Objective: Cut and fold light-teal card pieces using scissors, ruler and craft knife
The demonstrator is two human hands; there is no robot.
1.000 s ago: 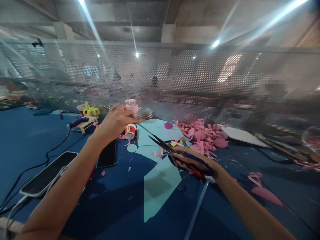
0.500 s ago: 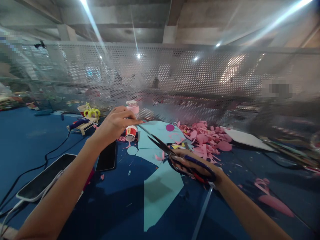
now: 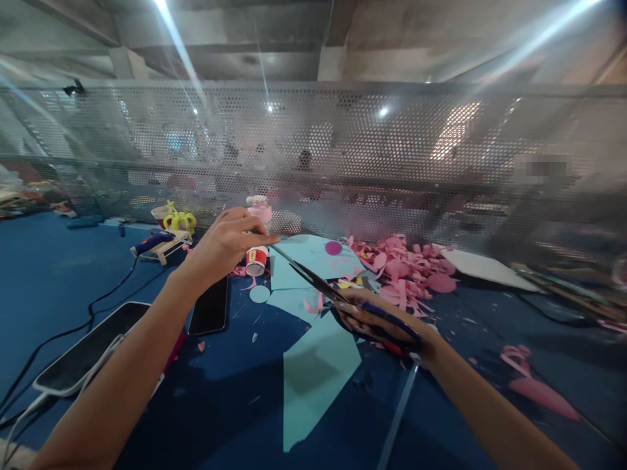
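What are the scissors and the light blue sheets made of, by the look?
Scissors: dark metal blades with a slight sheen, and glossy blue handles, probably plastic, in the right hand. Light blue sheets: thin matte paper or card, lying flat with clean straight cut edges.

A single head-worn view looks forward and slightly down, close over the blue table [image 3: 59, 261], facing the mesh screen [image 3: 392, 143].

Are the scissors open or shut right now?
Open. In the right hand, the scissors show two dark blades spread in a narrow V, tips apart near the light blue paper.
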